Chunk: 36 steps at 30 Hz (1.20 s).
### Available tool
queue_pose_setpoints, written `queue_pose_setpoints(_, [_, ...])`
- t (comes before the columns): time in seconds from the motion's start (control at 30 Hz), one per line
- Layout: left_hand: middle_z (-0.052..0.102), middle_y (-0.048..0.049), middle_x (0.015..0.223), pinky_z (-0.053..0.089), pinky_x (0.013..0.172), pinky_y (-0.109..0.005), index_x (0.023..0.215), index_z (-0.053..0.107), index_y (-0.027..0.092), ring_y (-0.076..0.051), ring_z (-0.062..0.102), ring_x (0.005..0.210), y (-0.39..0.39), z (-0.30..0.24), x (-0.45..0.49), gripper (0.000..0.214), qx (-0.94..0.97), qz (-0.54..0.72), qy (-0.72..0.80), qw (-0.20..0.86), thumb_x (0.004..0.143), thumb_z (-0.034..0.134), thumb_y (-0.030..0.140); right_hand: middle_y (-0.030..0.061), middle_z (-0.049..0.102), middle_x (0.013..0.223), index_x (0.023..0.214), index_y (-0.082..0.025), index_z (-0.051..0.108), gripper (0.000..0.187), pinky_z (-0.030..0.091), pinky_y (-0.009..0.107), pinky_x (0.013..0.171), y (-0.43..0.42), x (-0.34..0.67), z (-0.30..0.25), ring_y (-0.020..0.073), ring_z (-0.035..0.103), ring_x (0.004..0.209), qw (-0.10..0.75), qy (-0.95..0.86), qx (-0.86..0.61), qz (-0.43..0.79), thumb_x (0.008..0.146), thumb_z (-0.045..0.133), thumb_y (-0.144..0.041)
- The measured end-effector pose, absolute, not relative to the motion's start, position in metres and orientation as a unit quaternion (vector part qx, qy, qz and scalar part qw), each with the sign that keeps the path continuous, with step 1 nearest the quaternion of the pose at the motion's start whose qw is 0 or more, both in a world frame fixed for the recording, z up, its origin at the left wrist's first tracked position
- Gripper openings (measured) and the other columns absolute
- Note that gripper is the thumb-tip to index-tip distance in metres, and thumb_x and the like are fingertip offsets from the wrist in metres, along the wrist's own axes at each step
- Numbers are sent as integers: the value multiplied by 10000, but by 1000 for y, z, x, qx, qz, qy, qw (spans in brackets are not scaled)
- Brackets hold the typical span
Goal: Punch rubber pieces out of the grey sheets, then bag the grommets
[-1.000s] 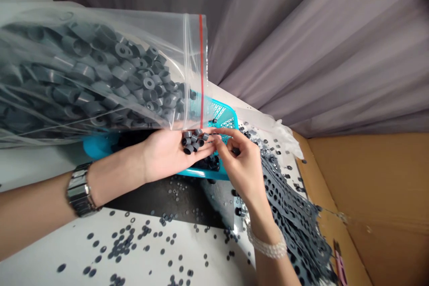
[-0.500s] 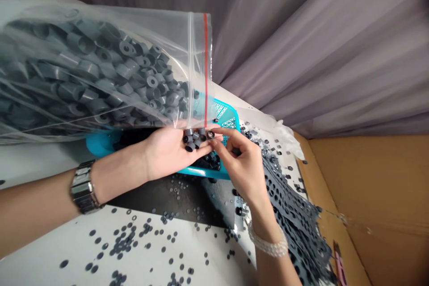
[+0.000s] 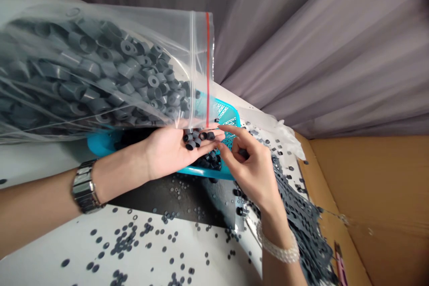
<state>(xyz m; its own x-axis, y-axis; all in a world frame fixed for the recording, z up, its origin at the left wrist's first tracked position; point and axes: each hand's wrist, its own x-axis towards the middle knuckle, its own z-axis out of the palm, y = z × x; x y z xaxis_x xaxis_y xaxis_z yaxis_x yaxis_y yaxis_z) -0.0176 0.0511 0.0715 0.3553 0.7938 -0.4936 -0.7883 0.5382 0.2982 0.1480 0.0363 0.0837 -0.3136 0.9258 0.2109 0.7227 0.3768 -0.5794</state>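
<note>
My left hand (image 3: pixel 170 152) lies palm up over a turquoise basket (image 3: pixel 224 118), cupping several small grey rubber rings (image 3: pixel 196 138) on its fingers. My right hand (image 3: pixel 250 165) hovers just to the right of them, thumb and forefinger apart and the other fingers curled; I see nothing held between them. A large clear zip bag (image 3: pixel 100 71) with a red seal line, full of grey rings, lies above my left hand with its mouth beside the handful. A metal watch sits on my left wrist, a pearl bracelet on the right.
Many punched grey discs (image 3: pixel 127 241) are scattered on the white table. Perforated grey rubber sheets (image 3: pixel 298 214) pile up at the right beside a brown cardboard box (image 3: pixel 375 205). A black mat (image 3: pixel 167 199) lies under the basket. Grey curtain hangs behind.
My right hand has drawn back slightly to the right from the rings and its thumb and forefinger have parted. My left hand and the bag have barely moved.
</note>
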Motion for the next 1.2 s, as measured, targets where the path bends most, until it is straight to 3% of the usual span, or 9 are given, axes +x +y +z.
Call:
queue_pose_setpoints(0.4, [718,-174,1012,549,907,-389,1244,550,20,-227,689,899,53,69,-17,378,12,477,310,822,939,349,120,-45,507,564,1065,-206,709,239,337,235,498,36,136,74,85,381,471,248,-798,-541,93,865,589,-253])
queue_pose_setpoints(0.53, [714,-183,1031,535,934,-394,1275,525,9,-231,691,913,52,71,-16,398,8,472,303,828,938,341,115,-45,478,549,1037,-199,721,234,330,246,504,37,136,72,86,366,473,262,-785,-550,107,871,567,-260])
queue_pose_setpoints(0.6, [708,-185,1056,526,950,-394,1301,507,14,-232,689,934,52,71,-16,413,3,472,299,829,940,337,118,-56,419,531,999,-193,727,216,310,246,496,39,138,71,84,343,478,291,-761,-554,170,865,578,-272])
queue_pose_setpoints(0.7, [685,-196,1131,500,986,-400,1343,479,36,-243,674,1009,51,70,-17,434,-3,468,288,836,936,360,130,-81,312,510,930,-186,706,188,235,232,441,46,144,66,74,263,456,373,-660,-530,379,846,622,-331])
queue_pose_setpoints(0.8, [646,-223,1208,468,1025,-411,1378,441,22,-270,644,1095,51,67,-18,465,-2,459,278,844,937,384,159,-108,191,503,775,-195,609,179,145,213,387,52,151,64,63,127,426,424,-490,-440,622,834,643,-361])
queue_pose_setpoints(0.87, [629,-230,1238,454,1041,-409,1400,413,12,-282,623,1137,51,67,-18,486,3,463,266,846,946,389,183,-111,152,509,669,-200,511,261,132,194,367,54,153,65,60,86,426,423,-397,-382,719,817,665,-350])
queue_pose_setpoints(0.97, [617,-230,1260,447,1052,-389,1398,414,-2,-285,597,1177,51,67,-18,490,6,465,264,845,954,395,204,-109,158,501,634,-196,468,307,148,163,356,53,153,67,60,84,429,412,-327,-332,783,804,680,-339])
queue_pose_setpoints(1.2, [649,-238,1199,501,991,-381,1339,477,-36,-298,638,1107,51,71,-16,452,-5,466,299,833,940,399,162,-105,176,503,704,-188,556,202,169,147,358,50,152,66,63,78,435,416,-288,-291,812,823,647,-324])
